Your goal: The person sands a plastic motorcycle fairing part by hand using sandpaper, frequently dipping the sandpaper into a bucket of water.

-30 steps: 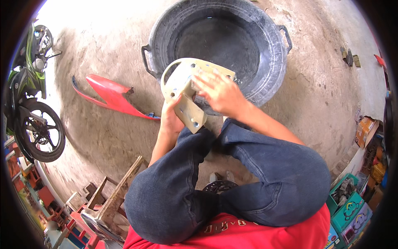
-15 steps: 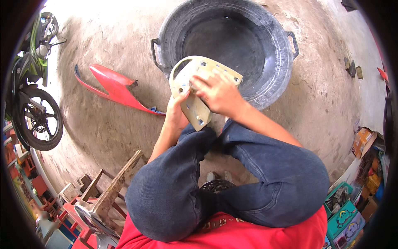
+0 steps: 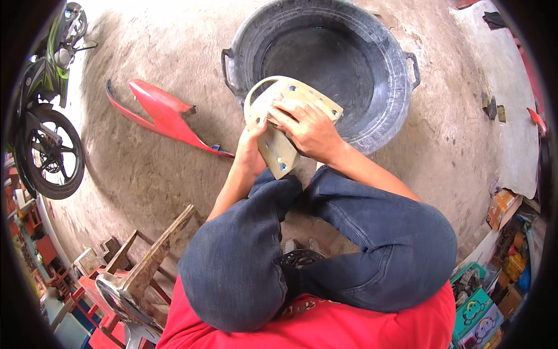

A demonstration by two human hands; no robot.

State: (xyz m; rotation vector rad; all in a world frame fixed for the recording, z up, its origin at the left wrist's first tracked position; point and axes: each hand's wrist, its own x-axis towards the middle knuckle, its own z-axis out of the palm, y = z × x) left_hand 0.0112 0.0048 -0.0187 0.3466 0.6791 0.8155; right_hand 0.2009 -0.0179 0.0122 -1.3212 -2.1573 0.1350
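A cream-coloured flat part with bolt holes and a curved loop at one end (image 3: 280, 152) is held up over my knees, in front of the tub. My left hand (image 3: 251, 148) grips its left edge from below, the thumb lying on the top face. Across the upper face, my right hand (image 3: 311, 129) presses with bent fingers held close together. Whatever may be under those fingertips is hidden.
A large black tub (image 3: 383, 110) with side handles and water inside stands ahead. To the left lie a red fairing panel (image 3: 165, 116) and a motorcycle (image 3: 55, 151). A wooden stool (image 3: 154, 256) is at lower left; boxes (image 3: 474, 311) sit at lower right.
My right hand has shifted slightly over the part's face, its fingers now sharper than before. My left hand keeps its hold. The whole view has moved a little.
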